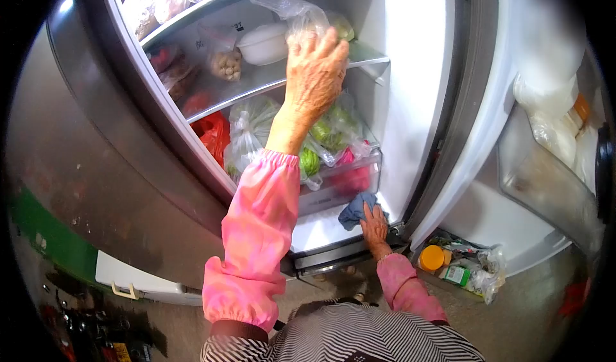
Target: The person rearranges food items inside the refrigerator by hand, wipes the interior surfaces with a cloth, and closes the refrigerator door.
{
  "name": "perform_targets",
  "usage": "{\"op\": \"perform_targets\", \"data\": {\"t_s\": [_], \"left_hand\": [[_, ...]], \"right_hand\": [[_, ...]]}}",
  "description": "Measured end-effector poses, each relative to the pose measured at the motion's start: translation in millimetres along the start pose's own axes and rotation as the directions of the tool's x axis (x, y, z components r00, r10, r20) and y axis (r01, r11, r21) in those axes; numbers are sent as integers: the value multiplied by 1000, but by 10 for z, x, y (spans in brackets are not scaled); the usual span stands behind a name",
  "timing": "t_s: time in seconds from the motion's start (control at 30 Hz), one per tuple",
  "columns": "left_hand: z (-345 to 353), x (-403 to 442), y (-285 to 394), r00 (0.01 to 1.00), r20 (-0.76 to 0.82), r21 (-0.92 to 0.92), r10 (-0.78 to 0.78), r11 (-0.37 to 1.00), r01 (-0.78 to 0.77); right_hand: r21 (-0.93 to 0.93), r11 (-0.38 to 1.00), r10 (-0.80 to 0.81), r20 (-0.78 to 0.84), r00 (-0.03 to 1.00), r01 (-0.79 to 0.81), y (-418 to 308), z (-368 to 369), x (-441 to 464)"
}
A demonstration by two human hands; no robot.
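My left hand (314, 64) reaches to the middle shelf of an open fridge, its fingers curled over a clear plastic bag (282, 4); the fingertips are partly hidden. Beside it stand a white lidded container (262, 44) and a bag of small round pale items (226, 64). Low down, my right hand (373, 227) presses a blue-grey cloth (357, 211) against the fridge's white bottom ledge (317, 230), next to the door side. Both forearms wear pink sleeve covers.
Below the glass shelf (240, 94) sit bagged green vegetables (330, 128), a red bag (213, 134) and a clear drawer (333, 185). The open door (475, 221) stands at right. Near its foot lies a bag with an orange-lidded jar (432, 258). A white box (138, 277) is at lower left.
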State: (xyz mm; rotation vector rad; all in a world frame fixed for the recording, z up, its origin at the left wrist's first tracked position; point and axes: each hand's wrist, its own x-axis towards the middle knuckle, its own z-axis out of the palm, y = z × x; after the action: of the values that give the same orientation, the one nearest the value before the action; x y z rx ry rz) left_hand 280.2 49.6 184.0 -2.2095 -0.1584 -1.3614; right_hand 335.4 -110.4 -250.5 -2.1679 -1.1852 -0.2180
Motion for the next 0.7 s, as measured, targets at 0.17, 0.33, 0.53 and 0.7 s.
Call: {"op": "perform_targets", "data": {"t_s": [0.17, 0.33, 0.53, 0.7], "left_hand": [[105, 18, -85, 990, 137, 75, 13, 997, -23], [134, -55, -264, 999, 24, 97, -37, 995, 35], [123, -211, -261, 997, -27, 65, -73, 995, 75], [1, -338, -108, 989, -113, 17, -100, 995, 103]], "right_hand": [[-16, 1000, 4, -44, 999, -5, -47, -15, -40], [-22, 1000, 10, -64, 998, -11, -39, 2, -49], [16, 999, 44, -1, 999, -44, -42, 2, -44], [-12, 1000, 24, -28, 999, -24, -25, 57, -28]]}}
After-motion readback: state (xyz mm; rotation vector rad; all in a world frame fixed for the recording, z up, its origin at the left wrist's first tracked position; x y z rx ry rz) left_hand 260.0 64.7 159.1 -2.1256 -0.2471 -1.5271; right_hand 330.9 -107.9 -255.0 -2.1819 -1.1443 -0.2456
